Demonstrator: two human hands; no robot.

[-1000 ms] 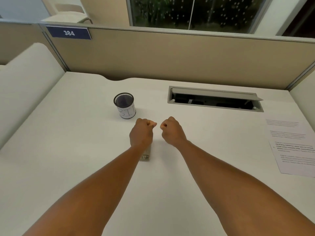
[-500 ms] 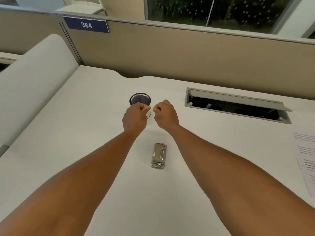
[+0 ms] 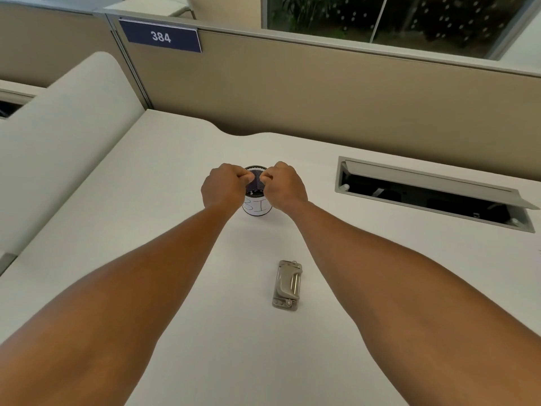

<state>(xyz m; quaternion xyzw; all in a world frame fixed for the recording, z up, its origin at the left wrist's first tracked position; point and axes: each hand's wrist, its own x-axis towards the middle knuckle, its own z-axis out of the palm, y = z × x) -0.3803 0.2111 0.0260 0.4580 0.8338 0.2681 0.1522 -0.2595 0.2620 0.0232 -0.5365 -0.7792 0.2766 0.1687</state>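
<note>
Head view: left hand (image 3: 224,186) and right hand (image 3: 285,186), both fisted with thumbs pinched to forefingers, are poised over the cup (image 3: 257,207) on the bench (image 3: 164,183). Whether they hold anything cannot be told. Risk: a knuckle catching the rim could tip the cup.

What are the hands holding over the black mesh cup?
Cannot tell: left hand and right hand are curled above the black mesh cup; anything pinched inside is hidden.

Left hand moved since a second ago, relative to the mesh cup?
Yes. The left hand went forward, from over the grey handle to the rim of the mesh cup.
</note>
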